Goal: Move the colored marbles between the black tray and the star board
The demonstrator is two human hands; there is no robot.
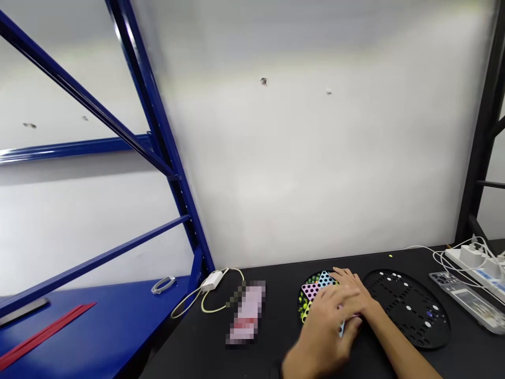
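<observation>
A round board with coloured triangles full of holes [311, 291] lies on the black table [276, 347]. My right hand [353, 292] rests on top of it, fingers stretched out and pointing left. My left hand [321, 339] is at the board's near edge, partly over my right hand. Its fingers are bent and smeared by motion, so I cannot make out whether they hold anything. A pale blue and pink bit of the board shows beneath it.
A black round perforated board [408, 308] with a few pegs lies to the right. Beyond it are a clear flat case [465, 296] and a white power strip [479, 268] with cables. A white charger [212, 280], a blurred-out object [247, 314] and blue shelving [158, 126] are on the left.
</observation>
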